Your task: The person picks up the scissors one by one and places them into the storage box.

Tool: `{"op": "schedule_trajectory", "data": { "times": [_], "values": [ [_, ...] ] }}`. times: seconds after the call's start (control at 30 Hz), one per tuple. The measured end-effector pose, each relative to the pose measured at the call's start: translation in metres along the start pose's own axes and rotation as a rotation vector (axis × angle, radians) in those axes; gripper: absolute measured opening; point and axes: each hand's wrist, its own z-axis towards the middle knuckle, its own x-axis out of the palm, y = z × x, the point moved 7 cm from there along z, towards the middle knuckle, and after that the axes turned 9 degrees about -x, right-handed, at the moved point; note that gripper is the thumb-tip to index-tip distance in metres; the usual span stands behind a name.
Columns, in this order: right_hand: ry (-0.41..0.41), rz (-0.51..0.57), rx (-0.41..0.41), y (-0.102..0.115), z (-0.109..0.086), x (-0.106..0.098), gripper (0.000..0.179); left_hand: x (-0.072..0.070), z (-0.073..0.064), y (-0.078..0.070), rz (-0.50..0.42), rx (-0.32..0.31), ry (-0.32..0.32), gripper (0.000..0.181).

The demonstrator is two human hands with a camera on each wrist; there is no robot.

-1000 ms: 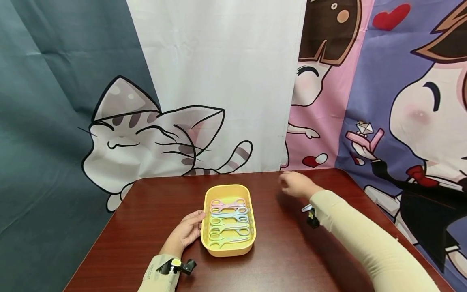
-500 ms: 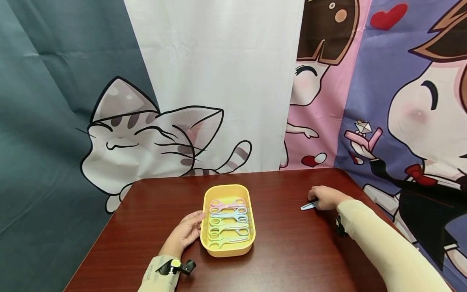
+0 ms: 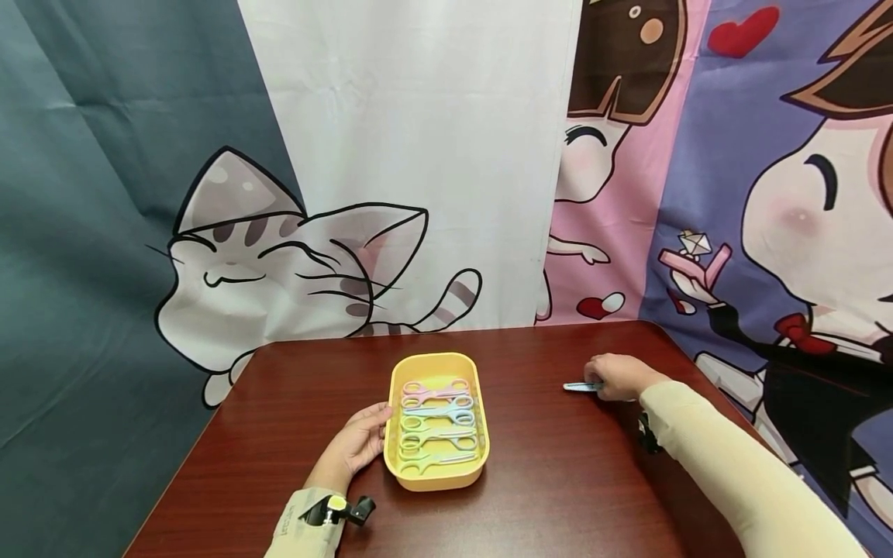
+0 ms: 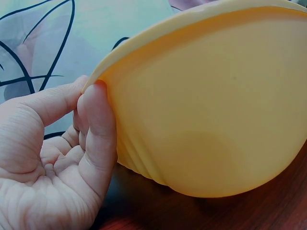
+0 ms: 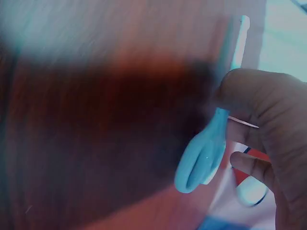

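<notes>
My left hand (image 3: 358,440) pinches the left rim of a yellow plastic tray (image 3: 439,483). In the left wrist view its thumb (image 4: 98,117) and a finger close on that rim. Several small scissors lie crosswise in the tray: pink scissors (image 3: 436,393) at the back, blue scissors (image 3: 439,411) before them, then yellow-green ones (image 3: 439,462) towards the front. To the right of the tray, my right hand (image 3: 619,377) holds a pair of light blue scissors (image 5: 204,155) by the middle. Their tip points left towards the tray; the right wrist view shows the handle loops below the fingers.
Both the tray and my hands are over a dark red-brown table (image 3: 530,496). Behind its far edge hangs a cartoon-printed cloth (image 3: 432,155). A small black wrist mount (image 3: 338,509) sits on the left sleeve.
The right hand first moved right and a little nearer, where the blue scissors came into view. Since then their tip has swung up and left. My left hand and the tray stay put.
</notes>
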Motion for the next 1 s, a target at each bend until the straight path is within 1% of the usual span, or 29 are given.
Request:
{"op": "schedule_trajectory", "data": {
  "times": [0.07, 0.13, 0.3, 0.37, 0.47, 0.63, 0.73, 0.9, 1.0],
  "values": [
    [-0.026, -0.01, -0.013, 0.013, 0.012, -0.009, 0.022, 0.001, -0.002, -0.001, 0.009, 0.0, 0.003, 0.022],
    [-0.051, -0.018, -0.023, 0.031, 0.027, -0.02, 0.022, 0.002, -0.003, -0.003, 0.013, 0.0, 0.004, 0.021],
    [-0.098, -0.032, -0.091, 0.087, 0.066, -0.049, 0.02, 0.004, -0.004, -0.005, 0.014, 0.006, 0.011, 0.019],
    [-0.102, -0.031, -0.115, 0.108, 0.079, -0.056, 0.02, 0.004, -0.003, -0.005, 0.013, 0.008, 0.019, 0.02],
    [-0.108, -0.028, -0.149, 0.137, 0.096, -0.062, 0.018, 0.004, -0.003, -0.005, 0.01, 0.006, 0.03, 0.021],
    [-0.127, -0.044, -0.242, 0.181, 0.117, -0.065, 0.019, 0.004, -0.001, -0.004, 0.006, 0.004, 0.044, 0.022],
    [-0.108, -0.052, -0.291, 0.206, 0.126, -0.063, 0.021, 0.002, 0.0, -0.002, -0.004, 0.006, 0.037, 0.023],
    [-0.048, -0.061, -0.36, 0.241, 0.135, -0.05, 0.021, -0.005, 0.003, 0.001, -0.016, 0.017, 0.017, 0.025],
    [-0.03, -0.076, -0.41, 0.257, 0.139, -0.038, 0.022, -0.007, 0.003, 0.003, -0.015, 0.017, 0.006, 0.024]
  ]
}}
